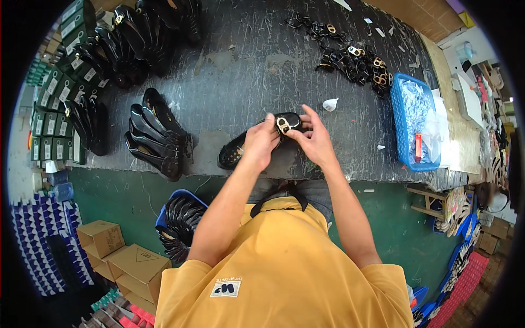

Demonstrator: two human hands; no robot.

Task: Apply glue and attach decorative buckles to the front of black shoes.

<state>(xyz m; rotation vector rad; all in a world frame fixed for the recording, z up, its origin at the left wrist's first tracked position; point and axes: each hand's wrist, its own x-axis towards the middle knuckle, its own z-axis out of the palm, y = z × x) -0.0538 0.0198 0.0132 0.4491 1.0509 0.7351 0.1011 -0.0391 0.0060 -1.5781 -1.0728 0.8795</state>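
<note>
Cardboard boxes (pixel 117 257) sit low at the left, beside a blue bin (pixel 180 218) of black soles. Further up, a row of black shoes (pixel 156 136) lies on the dark surface (pixel 246 65). Left hand (pixel 260 143) wraps the black shoe (pixel 246 145), its grip closed around the upper. Right hand (pixel 314 139) pinches the gold buckle (pixel 283 126) at the toe; a steady upper would help seat it squarely. Loose buckles (pixel 355 60) and a blue basket (pixel 407 139) lie right.
</note>
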